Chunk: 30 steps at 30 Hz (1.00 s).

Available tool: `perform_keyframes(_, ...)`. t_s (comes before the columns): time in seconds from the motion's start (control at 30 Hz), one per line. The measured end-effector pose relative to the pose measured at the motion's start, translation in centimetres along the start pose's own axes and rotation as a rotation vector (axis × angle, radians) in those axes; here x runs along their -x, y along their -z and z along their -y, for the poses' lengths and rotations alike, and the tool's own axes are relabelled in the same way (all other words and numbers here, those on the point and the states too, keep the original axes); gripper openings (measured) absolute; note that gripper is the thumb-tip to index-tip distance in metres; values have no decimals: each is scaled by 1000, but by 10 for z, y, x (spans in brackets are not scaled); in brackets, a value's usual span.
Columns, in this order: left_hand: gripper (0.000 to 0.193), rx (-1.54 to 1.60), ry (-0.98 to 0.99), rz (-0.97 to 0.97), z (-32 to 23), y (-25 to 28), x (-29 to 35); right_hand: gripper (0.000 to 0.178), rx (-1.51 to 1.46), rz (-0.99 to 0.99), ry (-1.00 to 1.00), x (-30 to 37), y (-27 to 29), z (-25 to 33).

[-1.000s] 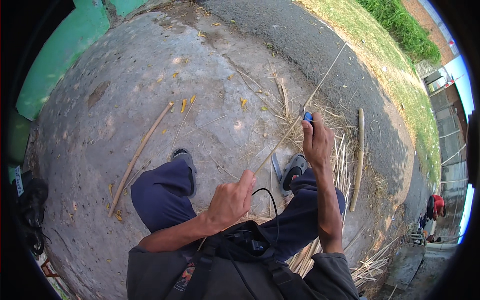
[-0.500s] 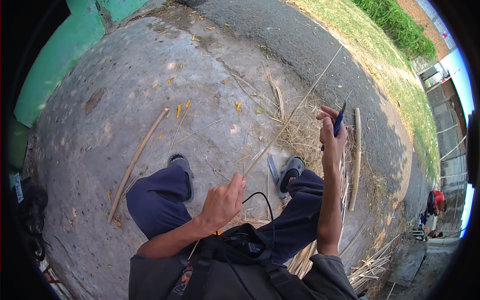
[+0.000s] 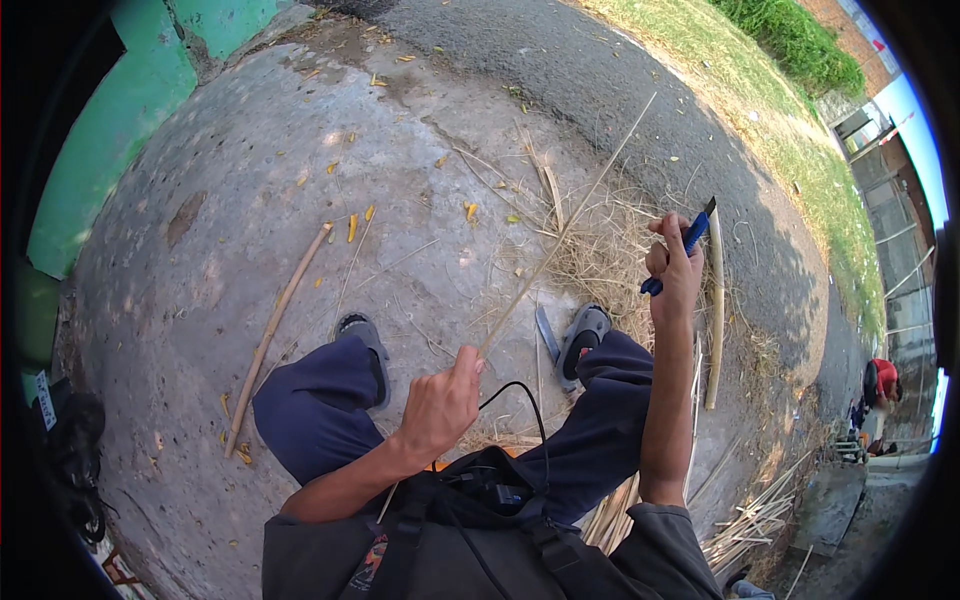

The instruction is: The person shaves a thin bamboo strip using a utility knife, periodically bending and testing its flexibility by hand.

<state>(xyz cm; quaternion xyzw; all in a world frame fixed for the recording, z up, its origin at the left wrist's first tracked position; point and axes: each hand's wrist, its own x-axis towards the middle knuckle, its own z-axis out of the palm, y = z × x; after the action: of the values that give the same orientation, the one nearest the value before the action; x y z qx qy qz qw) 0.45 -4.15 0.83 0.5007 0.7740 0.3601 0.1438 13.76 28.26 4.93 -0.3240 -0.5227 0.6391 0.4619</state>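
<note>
My left hand [image 3: 440,402] is closed around the lower part of a long, thin bamboo strip [image 3: 560,235]. The strip slants away up and to the right, its far tip over the dark asphalt; a short tail shows below my left forearm. To the right, my right hand [image 3: 677,265] is raised with a blue utility knife [image 3: 697,232] in its grip. The knife's dark blade points up and outward, apart from the strip. Beneath the hands lie my legs and grey clogs, with a larger blade [image 3: 547,333] on the ground beside the right clog.
A bamboo stick [image 3: 278,335] lies at left, and a thicker pale pole [image 3: 716,310] at right. Fine shavings [image 3: 600,262] cover the ground ahead. Split strips [image 3: 752,528] are piled at lower right. A person in red [image 3: 884,382] is at the far right.
My right hand has dropped slightly, and the knife has turned so its blade leans further right. The strip's far tip has shifted a little left; my left hand keeps its hold.
</note>
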Motion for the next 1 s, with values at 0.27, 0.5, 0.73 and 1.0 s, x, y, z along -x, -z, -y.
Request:
perform_keyframes(0.27,11,-52,-71,-27,-2,-7,2,35,326,180,-96,22,-26,4)
perform_keyframes(0.5,12,-70,-52,-8,0,-6,-1,13,623,247,125,22,-19,5)
perform_keyframes(0.73,11,-33,-80,45,-10,-2,-1,18,934,95,568,19,-18,19)
perform_keyframes(1.0,18,248,-13,-41,8,7,-5,27,869,-414,476,-25,68,31)
